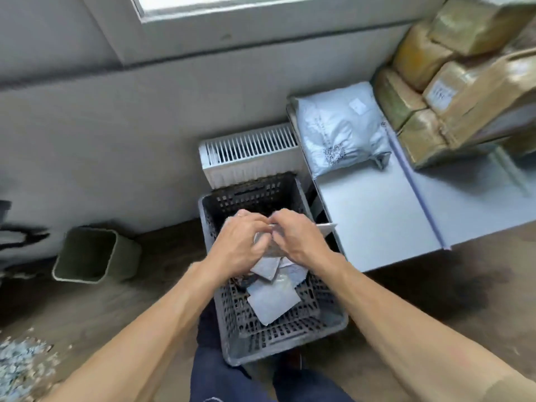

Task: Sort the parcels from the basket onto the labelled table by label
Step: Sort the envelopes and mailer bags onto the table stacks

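Note:
Both hands hover over the dark grey slatted basket [319, 329] on the floor. My left hand [240, 242] and my right hand [301, 236] grip a small flat grey parcel [268, 248] between them; a white edge of it pokes out to the right. Below them, inside the basket, lie several flat grey and white parcels [272, 303]. The white table [374, 216] stands right of the basket, with a purple tape line [417, 195] dividing it. A large grey mailer bag [339, 132] lies at its far end.
Brown taped cardboard parcels [464, 82] are stacked on the table's far right section. A white radiator [249, 152] sits against the wall behind the basket. A green bin [92, 253] stands on the floor to the left.

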A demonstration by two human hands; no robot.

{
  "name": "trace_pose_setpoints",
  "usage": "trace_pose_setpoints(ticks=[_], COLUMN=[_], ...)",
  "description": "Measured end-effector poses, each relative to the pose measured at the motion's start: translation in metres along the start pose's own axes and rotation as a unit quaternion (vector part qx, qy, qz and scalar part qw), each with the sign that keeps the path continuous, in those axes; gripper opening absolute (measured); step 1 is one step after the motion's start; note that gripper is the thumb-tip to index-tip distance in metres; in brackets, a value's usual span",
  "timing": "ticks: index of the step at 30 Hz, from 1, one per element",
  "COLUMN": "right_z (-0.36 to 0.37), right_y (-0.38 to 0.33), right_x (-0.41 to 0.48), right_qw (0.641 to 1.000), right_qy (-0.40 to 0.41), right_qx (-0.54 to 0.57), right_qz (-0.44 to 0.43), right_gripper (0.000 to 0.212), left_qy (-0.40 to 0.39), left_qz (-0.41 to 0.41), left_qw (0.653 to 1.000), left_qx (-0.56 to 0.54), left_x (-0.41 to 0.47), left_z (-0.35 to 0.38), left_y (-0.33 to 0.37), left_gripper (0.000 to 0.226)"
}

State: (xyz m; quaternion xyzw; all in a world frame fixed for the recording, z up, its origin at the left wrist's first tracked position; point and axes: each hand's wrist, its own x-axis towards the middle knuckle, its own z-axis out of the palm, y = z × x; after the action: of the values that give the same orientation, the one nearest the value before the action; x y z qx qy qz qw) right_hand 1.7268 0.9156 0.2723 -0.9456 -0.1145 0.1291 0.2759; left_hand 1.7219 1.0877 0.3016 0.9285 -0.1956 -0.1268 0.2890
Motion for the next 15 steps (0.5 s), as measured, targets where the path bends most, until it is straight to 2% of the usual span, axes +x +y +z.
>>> trace_pose_setpoints(ticks=[2, 4, 9, 11, 13, 15], right_z=[-0.036, -0.071, -0.163, -0.2, -0.239, -0.275], right_y=[-0.013, -0.024, -0.066, -0.086, -0.108, -0.131], right_x=[0.002, 0.002, 0.005, 0.002, -0.005, -0.016], right_qw=[0.997, 0.99, 0.956, 0.942, 0.928, 0.899], right_qy=[0.045, 0.089, 0.194, 0.238, 0.27, 0.283], right_qx=[0.065, 0.112, 0.214, 0.236, 0.258, 0.331], right_qz=[0.009, 0.017, 0.041, 0.013, -0.017, -0.052], right_gripper=[0.011, 0.003, 0.007, 0.012, 0.015, 0.02], left_qy=[0.07, 0.09, 0.135, 0.152, 0.172, 0.168], left_qz=[0.018, 0.011, -0.106, -0.167, -0.205, -0.227], left_qw=[0.997, 0.996, 0.982, 0.961, 0.923, 0.882], left_qx=[-0.015, -0.023, -0.074, -0.159, -0.277, -0.377], left_x=[-0.002, -0.002, 0.0, 0.003, 0.005, 0.007], left_z=[-0.024, -0.045, -0.098, -0.12, -0.141, -0.16], left_y=[0.022, 0.044, 0.084, 0.091, 0.1, 0.116], left_gripper=[0.041, 0.051, 0.07, 0.072, 0.072, 0.076])
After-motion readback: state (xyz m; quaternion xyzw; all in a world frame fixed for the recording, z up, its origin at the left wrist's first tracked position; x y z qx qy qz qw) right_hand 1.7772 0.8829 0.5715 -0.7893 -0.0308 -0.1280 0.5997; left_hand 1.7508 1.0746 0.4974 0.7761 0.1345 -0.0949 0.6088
